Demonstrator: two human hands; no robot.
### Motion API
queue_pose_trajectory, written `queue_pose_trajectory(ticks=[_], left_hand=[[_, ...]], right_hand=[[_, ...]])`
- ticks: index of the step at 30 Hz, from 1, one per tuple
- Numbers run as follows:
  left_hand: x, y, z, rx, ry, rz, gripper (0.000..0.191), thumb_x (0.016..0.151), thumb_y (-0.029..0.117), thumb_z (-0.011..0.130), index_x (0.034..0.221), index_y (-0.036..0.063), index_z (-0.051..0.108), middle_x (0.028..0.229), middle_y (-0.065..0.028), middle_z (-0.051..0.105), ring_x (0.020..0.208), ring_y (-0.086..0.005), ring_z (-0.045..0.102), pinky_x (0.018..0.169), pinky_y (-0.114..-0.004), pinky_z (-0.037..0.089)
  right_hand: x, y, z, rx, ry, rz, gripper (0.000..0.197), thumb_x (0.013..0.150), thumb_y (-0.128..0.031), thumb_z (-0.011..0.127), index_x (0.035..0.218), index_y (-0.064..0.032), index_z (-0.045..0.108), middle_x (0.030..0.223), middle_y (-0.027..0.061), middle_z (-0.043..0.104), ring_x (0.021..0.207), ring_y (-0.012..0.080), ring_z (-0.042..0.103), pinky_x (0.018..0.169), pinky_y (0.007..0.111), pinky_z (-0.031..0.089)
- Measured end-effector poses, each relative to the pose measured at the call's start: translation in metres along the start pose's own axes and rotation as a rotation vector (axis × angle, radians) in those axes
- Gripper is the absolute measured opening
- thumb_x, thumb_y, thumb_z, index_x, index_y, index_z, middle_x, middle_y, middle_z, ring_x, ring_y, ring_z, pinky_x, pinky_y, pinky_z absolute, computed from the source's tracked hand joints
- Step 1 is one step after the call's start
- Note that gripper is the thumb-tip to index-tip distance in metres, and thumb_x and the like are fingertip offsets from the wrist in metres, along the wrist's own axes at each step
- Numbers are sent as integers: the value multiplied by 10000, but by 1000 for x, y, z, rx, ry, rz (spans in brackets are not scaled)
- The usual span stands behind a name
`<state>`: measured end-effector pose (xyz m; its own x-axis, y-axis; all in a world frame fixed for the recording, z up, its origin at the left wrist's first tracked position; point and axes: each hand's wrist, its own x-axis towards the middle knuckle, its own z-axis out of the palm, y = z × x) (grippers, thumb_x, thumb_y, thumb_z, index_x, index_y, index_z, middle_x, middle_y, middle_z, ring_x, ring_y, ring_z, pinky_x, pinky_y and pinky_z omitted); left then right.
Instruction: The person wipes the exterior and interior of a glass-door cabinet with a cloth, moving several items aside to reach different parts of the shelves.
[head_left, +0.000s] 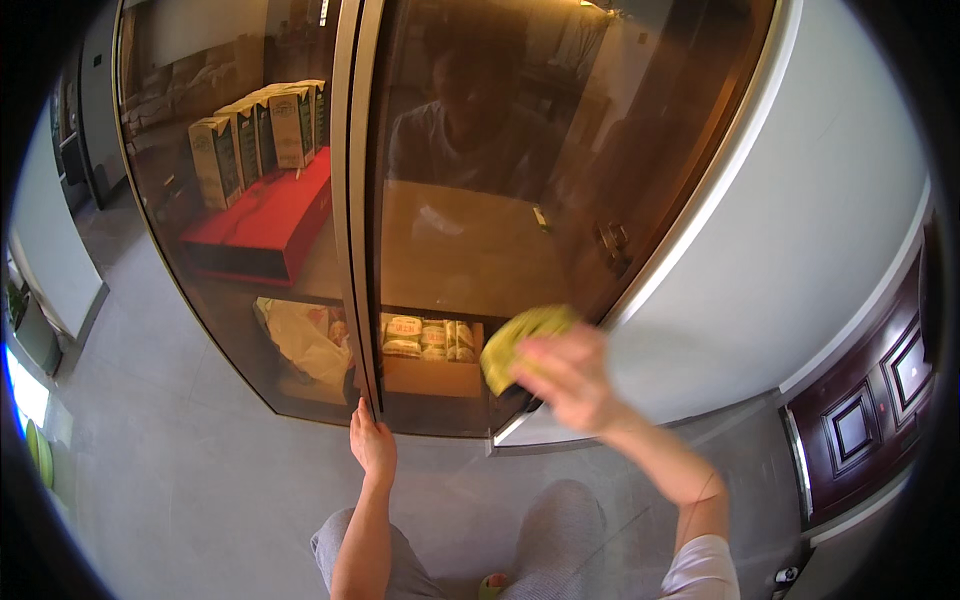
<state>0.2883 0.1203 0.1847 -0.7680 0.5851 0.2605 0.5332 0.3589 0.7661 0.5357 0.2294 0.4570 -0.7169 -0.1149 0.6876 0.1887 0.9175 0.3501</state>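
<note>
My right hand (566, 375), slightly blurred, grips a yellow-green cloth (525, 341) at the lower right of the right glass door (465, 247) of a cabinet. Near the bottom of the metal door frame (364, 300), my left hand (372, 442) rests with its fingertips against the edge and holds no loose object. Behind the left glass, several cartons (292, 127) stand on a red box (251, 221). The lower shelf holds a pale plastic bag (304, 337) and an open cardboard box (435, 376) with several packages in it. Reflections show on the right glass.
A white wall (772, 247) adjoins the cabinet's right side, with a dark panelled door (855, 420) farther right. Grey floor tiles (225, 480) lie below. A planter (36, 337) stands at the far left.
</note>
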Motion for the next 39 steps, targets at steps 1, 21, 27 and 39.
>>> queue_pose_trajectory(ticks=[1,21,27,39], left_hand=[[0,-1,-2,3,6,0,558,836,-31,524,1391,13,486,1200,-155,598,1100,-357,576,926,-431,482],[13,-35,-10,-417,-132,-185,536,797,-150,397,1236,21,652,1205,-163,682,1149,-292,639,985,-358,489],[7,-23,-14,-386,-203,-192,662,778,-189,339,1346,42,586,1308,-132,627,1153,-237,636,933,-342,509],[0,-7,-11,-309,-156,-205,728,742,-198,367,1411,57,500,1322,-144,588,1031,-259,679,867,-358,531]], right_hand=[[29,24,-24,-83,94,-48,379,803,-64,669,1170,-144,724,1307,45,619,1227,242,540,1039,453,394],[-90,-71,233,-315,-304,-418,491,956,-212,461,1426,-78,511,1510,-12,456,1425,147,366,1158,297,301],[-165,-121,326,-424,-378,-633,566,974,-291,392,1471,-25,429,1565,81,357,1479,204,254,1235,393,139],[-235,-166,382,-114,-695,-540,405,852,-301,526,1090,-65,751,1365,67,573,1380,235,377,1216,407,180]])
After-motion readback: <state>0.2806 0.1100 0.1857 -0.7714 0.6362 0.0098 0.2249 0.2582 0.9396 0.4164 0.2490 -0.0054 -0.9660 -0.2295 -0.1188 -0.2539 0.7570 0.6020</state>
